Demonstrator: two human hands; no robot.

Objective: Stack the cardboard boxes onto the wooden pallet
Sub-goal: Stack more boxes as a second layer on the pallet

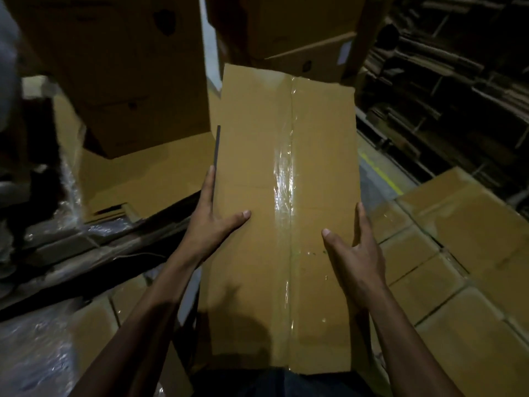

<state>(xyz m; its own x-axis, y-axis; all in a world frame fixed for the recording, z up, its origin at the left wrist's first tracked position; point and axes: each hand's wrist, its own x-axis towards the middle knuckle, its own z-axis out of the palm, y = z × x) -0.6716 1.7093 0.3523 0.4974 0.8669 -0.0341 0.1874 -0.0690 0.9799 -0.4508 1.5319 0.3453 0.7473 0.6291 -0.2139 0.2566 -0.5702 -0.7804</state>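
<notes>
Two hands on one long cardboard box, held out ahead at waist level. Left hand flat against the box's left side, fingers straight along the edge, thumb laid across the top face. Right hand against the right side, fingers straight along that edge, thumb spread onto the top near the tape seam. No curl in either hand; box pressed between the two palms. Clear, shiny tape down the middle of the top face, from near end to far end. Near end close to the body, far end pointing away toward a stack of large brown boxes. More boxes beyond the far end, upper middle. Below and right, a layer of taped boxes lying side by side, touching. Lower left, further boxes under plastic wrap. Between those and the far stack, dark wooden boards, possibly the pallet; too dim to tell. Flat cardboard sheets under the big stack at left. Right background: dark racks of flattened cardboard.
</notes>
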